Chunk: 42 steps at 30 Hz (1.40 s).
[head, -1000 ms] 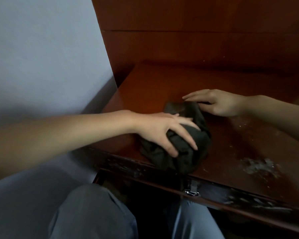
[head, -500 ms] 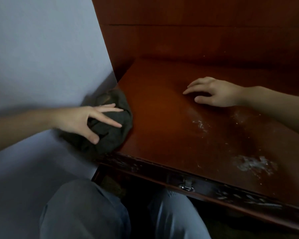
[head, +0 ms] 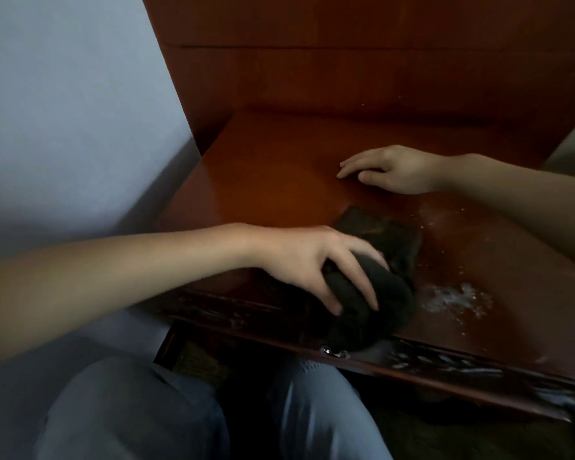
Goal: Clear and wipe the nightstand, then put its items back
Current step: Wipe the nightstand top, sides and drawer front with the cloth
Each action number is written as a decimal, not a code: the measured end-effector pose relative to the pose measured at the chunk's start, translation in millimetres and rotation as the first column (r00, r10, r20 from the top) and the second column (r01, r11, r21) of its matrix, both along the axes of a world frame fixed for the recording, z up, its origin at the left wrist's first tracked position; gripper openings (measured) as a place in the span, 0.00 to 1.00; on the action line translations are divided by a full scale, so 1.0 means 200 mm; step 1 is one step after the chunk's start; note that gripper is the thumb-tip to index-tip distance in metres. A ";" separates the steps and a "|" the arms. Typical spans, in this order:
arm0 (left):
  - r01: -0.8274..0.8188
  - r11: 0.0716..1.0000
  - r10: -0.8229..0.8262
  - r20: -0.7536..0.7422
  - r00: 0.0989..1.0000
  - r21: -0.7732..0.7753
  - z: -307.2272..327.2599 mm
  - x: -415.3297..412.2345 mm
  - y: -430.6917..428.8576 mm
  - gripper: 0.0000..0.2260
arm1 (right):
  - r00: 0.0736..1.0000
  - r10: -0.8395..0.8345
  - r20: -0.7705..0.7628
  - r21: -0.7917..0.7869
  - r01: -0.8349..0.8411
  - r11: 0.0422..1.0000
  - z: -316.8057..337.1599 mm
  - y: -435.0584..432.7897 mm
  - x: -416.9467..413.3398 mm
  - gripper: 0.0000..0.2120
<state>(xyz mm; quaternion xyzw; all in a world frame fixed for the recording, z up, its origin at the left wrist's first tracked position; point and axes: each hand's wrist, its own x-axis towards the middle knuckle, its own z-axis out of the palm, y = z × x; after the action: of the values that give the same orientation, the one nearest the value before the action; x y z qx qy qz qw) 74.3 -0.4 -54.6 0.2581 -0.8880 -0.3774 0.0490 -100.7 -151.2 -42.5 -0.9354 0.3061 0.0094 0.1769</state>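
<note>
left hand [head: 316, 260] palm-down, fingers + thumb curled over a bunched dark cloth [head: 392, 290], gripping it & pressing it onto the worktop [head: 263, 180]. Cloth sits at front-centre of the worktop, its lower part hanging over the front edge [head: 462, 365]; a flatter corner of it sticks out twd the back, past the knuckles. Forearm comes in from the left, crossing the worktop's front-left corner. right hand [head: 395, 171] is further back, apart from the cloth, holding nothing: palm down, fingers loosely straight, resting on the wood, arm coming in from the right. Just right of the cloth, near the front: patch of white residue [head: 452, 298]; can't tell if the cloth touches it. A few pale specks scattered behind it. Front edge scuffed w/ pale marks; small metal pull [head: 336, 352] right below the cloth. Dark wood panel [head: 362, 68] stands upright behind the worktop, pale wall [head: 73, 111] to its left. Bottom of view: knees in grey-blue trousers [head: 140, 410], close under the front edge
</note>
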 end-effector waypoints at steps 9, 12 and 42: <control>-0.419 0.907 0.420 0.119 0.899 -0.041 0.15 0.86 0.06 0.21 | 1.000 0.026 0.002 -0.071 -0.026 0.997 -0.01 -0.03 -0.01 0.17; -0.377 0.926 0.369 0.248 0.896 -0.015 0.04 0.93 0.12 0.25 | 0.999 0.024 -0.041 -0.078 -0.027 0.997 -0.02 -0.06 -0.03 0.18; -0.234 0.960 0.251 0.100 0.963 -0.156 0.12 0.27 -0.49 0.28 | 0.926 -0.362 0.107 -0.083 0.371 0.925 -0.14 -0.04 -0.98 0.17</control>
<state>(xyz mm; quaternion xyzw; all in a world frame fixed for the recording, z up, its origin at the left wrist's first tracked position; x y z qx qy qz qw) 127.6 -97.5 -31.0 0.3831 -0.8756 -0.2880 0.0604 -297.0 -159.3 -70.3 -0.8688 0.4674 -0.0817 0.1414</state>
